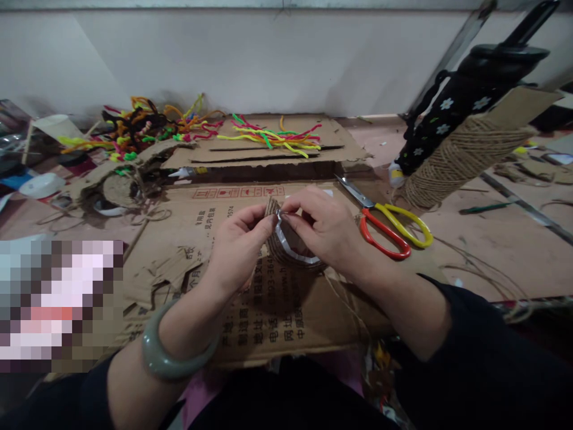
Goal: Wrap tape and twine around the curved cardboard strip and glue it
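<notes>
Fingertips of your left hand [242, 242] and right hand [324, 224] nearly meet, both pinching the white-edged rim of a brown ring [283, 246]. Your right hand covers part of it; base hidden, inside dark. It is over the printed cardboard [179, 209]; contact below, you cannot tell. Bangle [172, 358] on your left forearm. Scissors [370, 208] lie just beyond your right wrist. Farther off: twine spool [465, 155], pipe cleaners [268, 138], the left heap too tangled to separate. Pixelation hides the lower left; your dark sleeves [496, 358] run out of frame.
</notes>
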Motion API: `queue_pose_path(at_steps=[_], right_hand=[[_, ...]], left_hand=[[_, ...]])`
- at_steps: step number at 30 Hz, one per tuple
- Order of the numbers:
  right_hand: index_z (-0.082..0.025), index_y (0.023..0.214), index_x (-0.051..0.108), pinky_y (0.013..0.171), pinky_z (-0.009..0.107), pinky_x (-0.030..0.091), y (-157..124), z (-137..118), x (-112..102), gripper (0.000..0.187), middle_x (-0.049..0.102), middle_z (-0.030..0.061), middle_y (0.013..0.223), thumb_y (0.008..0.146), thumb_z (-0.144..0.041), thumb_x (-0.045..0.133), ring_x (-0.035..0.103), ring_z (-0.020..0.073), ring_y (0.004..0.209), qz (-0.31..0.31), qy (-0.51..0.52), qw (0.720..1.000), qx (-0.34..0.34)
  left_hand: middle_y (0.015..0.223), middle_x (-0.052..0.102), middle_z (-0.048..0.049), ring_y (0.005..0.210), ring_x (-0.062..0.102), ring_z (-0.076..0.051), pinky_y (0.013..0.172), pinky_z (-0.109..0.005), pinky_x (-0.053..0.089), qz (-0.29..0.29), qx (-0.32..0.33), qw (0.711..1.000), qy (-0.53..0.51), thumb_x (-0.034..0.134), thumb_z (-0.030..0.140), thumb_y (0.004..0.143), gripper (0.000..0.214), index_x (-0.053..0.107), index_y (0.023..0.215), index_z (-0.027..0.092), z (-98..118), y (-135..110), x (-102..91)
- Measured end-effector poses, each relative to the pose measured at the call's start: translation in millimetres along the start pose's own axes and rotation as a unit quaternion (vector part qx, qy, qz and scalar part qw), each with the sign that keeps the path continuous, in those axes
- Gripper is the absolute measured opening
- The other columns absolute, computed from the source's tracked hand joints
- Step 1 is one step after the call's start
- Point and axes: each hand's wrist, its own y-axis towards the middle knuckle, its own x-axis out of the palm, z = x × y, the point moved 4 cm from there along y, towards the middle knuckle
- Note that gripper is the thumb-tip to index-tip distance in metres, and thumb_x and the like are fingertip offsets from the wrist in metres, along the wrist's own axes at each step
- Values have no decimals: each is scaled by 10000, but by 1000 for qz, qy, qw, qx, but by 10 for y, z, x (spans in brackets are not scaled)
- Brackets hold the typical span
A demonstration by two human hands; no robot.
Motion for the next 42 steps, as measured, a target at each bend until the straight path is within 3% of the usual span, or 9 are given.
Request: queue_pose_path(at_steps=[19,23,31,42], right_hand=[[-203,776,578,687,278,397,6,4,-9,99,614,14,786,847,-167,520,545,149,746,-5,3,1000,7],[-201,836,598,669,270,398,8,13,-15,37,638,11,817,850,-205,564,549,142,733,7,8,1000,22],[-200,884,636,726,285,431,12,-2,-8,90,667,22,855,872,-189,547,581,154,787,-8,7,1000,11],[-199,959,675,753,283,463,-41,-75,-25,198,672,63,961,933,-238,484,621,172,881,-11,-81,997,-11]], left_hand=[[697,706,-10,688,640,-132,675,-259,520,-5,-8,1000,-2,795,265,659,173,742,806,190,-2,1,-5],[697,708,-4,670,640,-125,686,-264,523,-8,-5,1000,-17,803,253,657,151,737,783,201,-12,9,-13],[702,710,-5,690,638,-116,694,-240,514,-4,-8,1000,-15,802,245,666,157,751,804,191,-16,5,-19],[741,730,-24,711,657,-136,649,-238,516,1,-19,1000,-12,830,293,631,222,749,806,182,-14,9,-17]])
